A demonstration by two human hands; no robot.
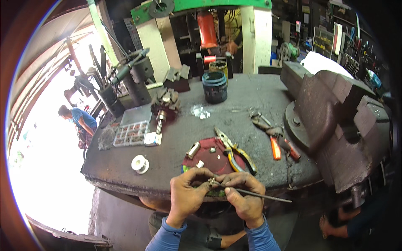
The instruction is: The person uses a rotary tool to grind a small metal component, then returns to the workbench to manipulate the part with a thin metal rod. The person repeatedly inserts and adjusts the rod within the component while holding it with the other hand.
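Observation:
Over the near edge of the bench, my left hand (pixel 187 193) pinches a tiny metal part (pixel 212 180) between thumb and fingers. My right hand (pixel 247 203) grips a thin dark metal rod (pixel 272 197), perhaps a slim file; its left end meets the small part, and the other end sticks out to the right. Just beyond my fingers lies a dark red cloth (pixel 228 168). On it are a small metal cylinder (pixel 193 150), a little metal piece (pixel 212 149) and a white bit (pixel 200 164). Long-nose pliers (pixel 244 158) with yellow-black handles rest across the cloth's right side.
A solder-like wire spool (pixel 140 164) and a compartment box (pixel 130 134) are at left, near a splined metal shaft (pixel 161 120). A dark tub (pixel 215 88) stands behind. Orange-handled tools (pixel 275 148) lie beside the large vise (pixel 322 111). A person (pixel 79 119) bends outside.

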